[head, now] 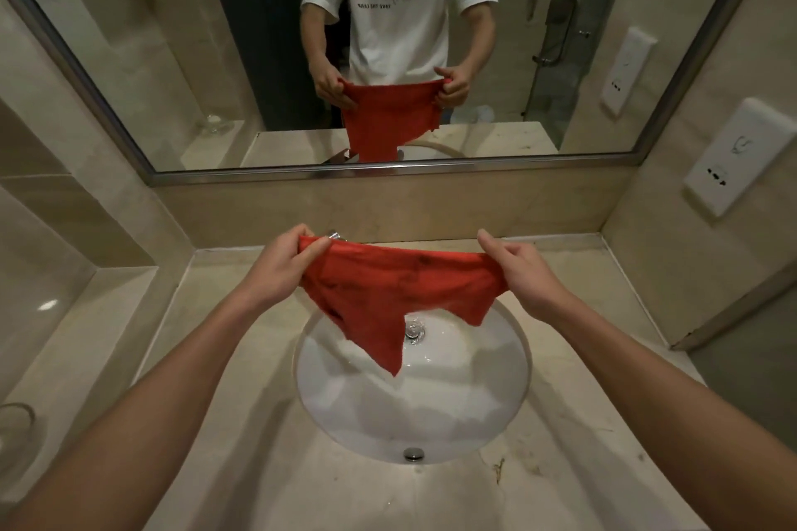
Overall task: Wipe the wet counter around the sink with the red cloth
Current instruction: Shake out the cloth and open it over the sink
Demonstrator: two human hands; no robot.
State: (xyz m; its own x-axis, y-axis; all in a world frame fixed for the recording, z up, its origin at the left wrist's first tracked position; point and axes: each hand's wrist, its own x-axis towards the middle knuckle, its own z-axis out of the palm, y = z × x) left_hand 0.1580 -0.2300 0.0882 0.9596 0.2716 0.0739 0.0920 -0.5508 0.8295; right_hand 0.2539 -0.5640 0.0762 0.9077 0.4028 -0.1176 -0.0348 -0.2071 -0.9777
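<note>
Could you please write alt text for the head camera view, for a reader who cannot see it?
Two bare hands, left hand and right hand, hold a red cloth stretched by its top corners above a white sink set in a beige counter. A wall mirror behind reflects the person holding the cloth.

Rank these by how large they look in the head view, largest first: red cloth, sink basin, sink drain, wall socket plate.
1. Sink basin
2. Red cloth, held nearer the camera, so its lead over the plate is unsure
3. Wall socket plate
4. Sink drain
</note>
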